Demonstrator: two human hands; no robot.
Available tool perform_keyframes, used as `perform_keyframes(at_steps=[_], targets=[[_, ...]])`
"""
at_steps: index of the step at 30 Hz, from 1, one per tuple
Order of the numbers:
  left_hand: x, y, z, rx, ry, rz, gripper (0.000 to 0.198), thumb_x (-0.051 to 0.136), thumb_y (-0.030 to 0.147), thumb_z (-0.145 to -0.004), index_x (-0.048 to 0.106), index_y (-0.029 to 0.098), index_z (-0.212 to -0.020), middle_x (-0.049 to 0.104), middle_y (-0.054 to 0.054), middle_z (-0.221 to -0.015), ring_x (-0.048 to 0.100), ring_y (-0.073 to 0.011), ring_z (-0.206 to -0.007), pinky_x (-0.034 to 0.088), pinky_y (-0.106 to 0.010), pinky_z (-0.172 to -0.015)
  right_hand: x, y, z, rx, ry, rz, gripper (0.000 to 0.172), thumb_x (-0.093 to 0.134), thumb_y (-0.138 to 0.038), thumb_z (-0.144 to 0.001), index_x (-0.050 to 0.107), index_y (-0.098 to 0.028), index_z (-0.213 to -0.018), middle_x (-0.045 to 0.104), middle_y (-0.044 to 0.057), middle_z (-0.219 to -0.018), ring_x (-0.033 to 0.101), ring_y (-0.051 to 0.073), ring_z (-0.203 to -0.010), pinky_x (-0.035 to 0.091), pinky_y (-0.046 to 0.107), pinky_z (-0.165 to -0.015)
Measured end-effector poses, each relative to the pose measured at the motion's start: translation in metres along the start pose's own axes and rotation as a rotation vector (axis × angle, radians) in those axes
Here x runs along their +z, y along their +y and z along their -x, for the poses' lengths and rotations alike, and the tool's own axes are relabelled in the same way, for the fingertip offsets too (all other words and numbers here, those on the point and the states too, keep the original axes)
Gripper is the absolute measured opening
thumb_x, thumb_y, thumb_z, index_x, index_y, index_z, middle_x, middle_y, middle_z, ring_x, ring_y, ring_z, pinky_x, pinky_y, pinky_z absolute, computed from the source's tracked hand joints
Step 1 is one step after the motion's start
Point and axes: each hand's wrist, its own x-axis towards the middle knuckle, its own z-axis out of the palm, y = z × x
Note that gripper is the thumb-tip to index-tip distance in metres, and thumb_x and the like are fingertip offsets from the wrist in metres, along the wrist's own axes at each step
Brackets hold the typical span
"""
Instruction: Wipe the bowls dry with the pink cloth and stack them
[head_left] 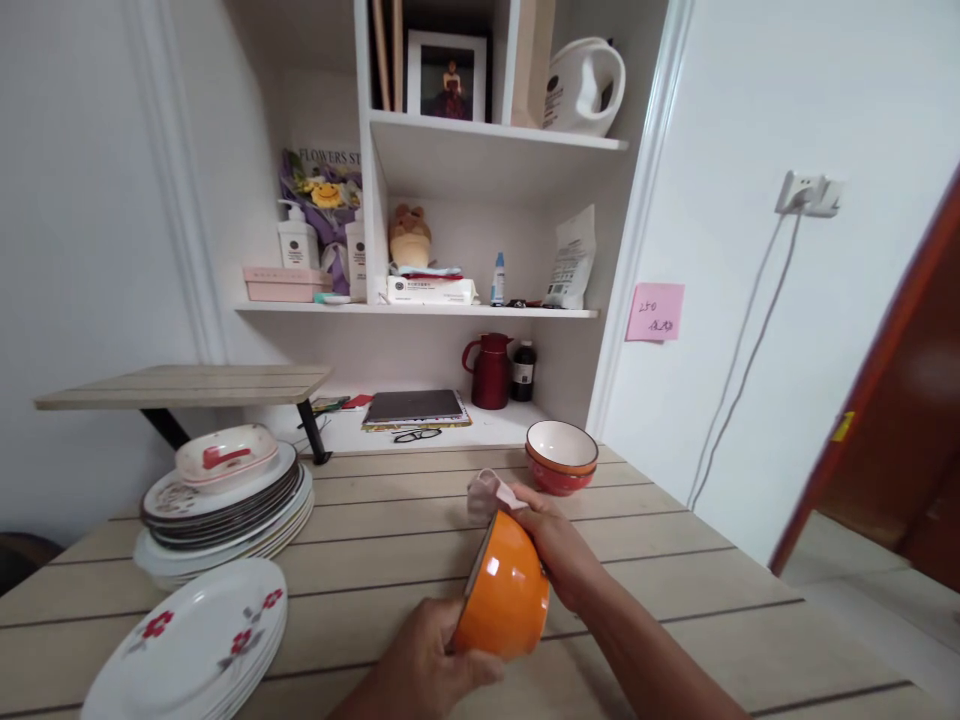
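Orange bowl (506,592), the largest thing you handle, is tilted over the table (375,560), between your two hands. Your left hand (431,655) pinches its lower side; your right hand (556,545) grips the smaller cloth (487,497) at its upper rim. If your left pinch is too light, the glossy glaze may slip and chip.

left hand (424,650): sat low, clasped, thumb extended rightward | right hand (559,545): reached farther forward, fingers bent in a grip | right forearm (660,650): was bare, slanted up and leftward
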Motion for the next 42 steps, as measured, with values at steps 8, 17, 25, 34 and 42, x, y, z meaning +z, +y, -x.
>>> perform_keyframes(at_steps=[8, 17, 25, 34, 42], targets=[[-0.021, -0.024, -0.005, 0.189, 0.217, -0.692, 0.012, 0.071, 0.023, -0.077, 0.075, 0.026, -0.089, 0.075, -0.004, -0.087, 0.065, -0.0242, -0.079, 0.045, -0.029, -0.077, 0.009, -0.009, 0.011, -0.427, -0.155, 0.330, 0.026, 0.056, -0.032, -0.090, 0.079, -0.033, -0.102, 0.067, 0.003, -0.134, 0.050, 0.030, -0.132, 0.046, 0.044, -0.098], [-0.028, -0.042, -0.010, 0.418, 0.236, -1.353, 0.019, 0.053, 0.011, -0.087, 0.064, 0.023, -0.098, 0.071, 0.001, -0.076, 0.068, -0.0189, -0.074, 0.036, -0.048, -0.113, 0.029, -0.015, 0.026, -0.187, 0.141, -0.205, 0.044, 0.066, -0.033, -0.085, 0.059, -0.034, -0.129, 0.074, 0.002, -0.108, 0.067, 0.015, -0.071, 0.048, 0.022, -0.055], [-0.024, -0.014, -0.006, 0.478, 0.271, -1.401, 0.021, 0.051, 0.021, -0.097, 0.064, 0.026, -0.113, 0.068, -0.004, -0.128, 0.059, -0.0225, -0.124, 0.032, -0.054, -0.116, 0.039, -0.014, 0.034, -0.157, 0.099, -0.377, 0.051, 0.073, -0.033, -0.081, 0.055, -0.034, -0.128, 0.070, 0.002, -0.121, 0.067, 0.021, -0.103, 0.052, 0.029, -0.083], [-0.023, -0.003, -0.003, 0.610, 0.632, -1.229, 0.014, 0.050, 0.028, -0.098, 0.056, 0.022, -0.109, 0.062, -0.013, -0.133, 0.058, -0.0256, -0.124, 0.045, -0.052, -0.106, 0.035, -0.005, 0.031, -0.199, 0.033, 0.002, 0.052, 0.070, -0.052, -0.083, 0.060, -0.035, -0.132, 0.050, 0.003, -0.150, 0.039, 0.029, -0.142, 0.031, 0.046, -0.115], [-0.030, -0.006, -0.003, 0.528, 0.979, -1.012, 0.025, 0.051, 0.033, -0.098, 0.051, 0.021, -0.119, 0.049, -0.017, -0.139, 0.050, -0.0285, -0.130, 0.046, -0.051, -0.103, -0.002, -0.007, 0.006, -0.208, 0.365, 0.145, 0.041, 0.063, -0.050, -0.085, 0.064, -0.030, -0.121, 0.061, 0.005, -0.135, 0.053, 0.027, -0.126, 0.038, 0.042, -0.105]])
